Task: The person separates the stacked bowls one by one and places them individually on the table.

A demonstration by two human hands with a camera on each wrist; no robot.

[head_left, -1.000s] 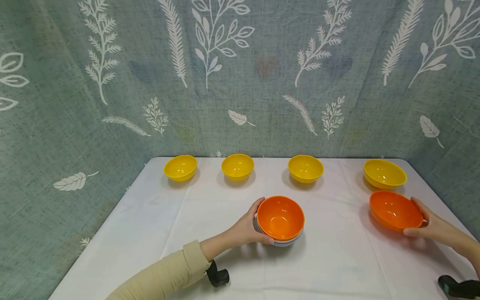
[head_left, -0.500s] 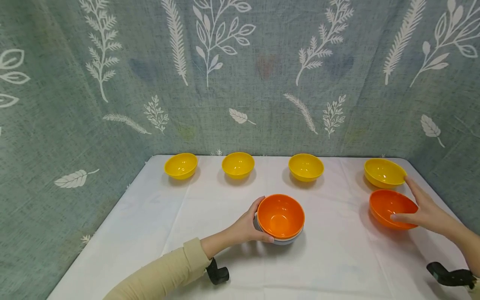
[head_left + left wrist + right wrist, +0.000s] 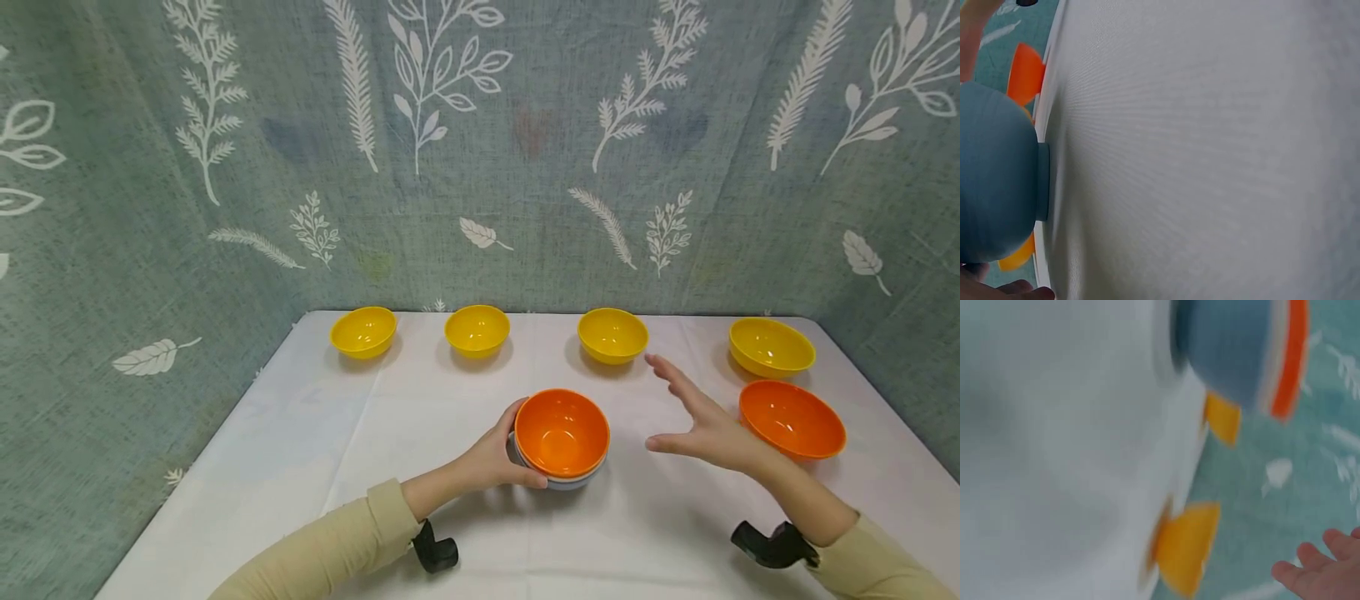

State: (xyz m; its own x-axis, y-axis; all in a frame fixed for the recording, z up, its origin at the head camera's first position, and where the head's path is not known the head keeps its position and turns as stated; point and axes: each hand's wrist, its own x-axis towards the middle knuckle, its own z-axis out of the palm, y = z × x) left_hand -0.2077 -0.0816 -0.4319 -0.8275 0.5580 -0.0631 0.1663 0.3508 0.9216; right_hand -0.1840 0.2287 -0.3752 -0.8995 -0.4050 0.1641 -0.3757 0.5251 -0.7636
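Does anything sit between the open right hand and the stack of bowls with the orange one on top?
Nothing visible does. In the head view the right hand hovers open above bare white tablecloth, just right of the bowl stack, which the left hand holds. The lone orange bowl lies on the hand's far side.

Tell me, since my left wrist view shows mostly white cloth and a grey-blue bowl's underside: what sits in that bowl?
Observer: An orange bowl is nested on top; the left hand has its grip on the side of the stack.
Operator: Where is the right hand?
Observer: The right hand hovers open, touching nothing, between the stack and a second orange bowl.
Operator: Anything behind them?
Observer: Four yellow bowls line the far edge of the table.
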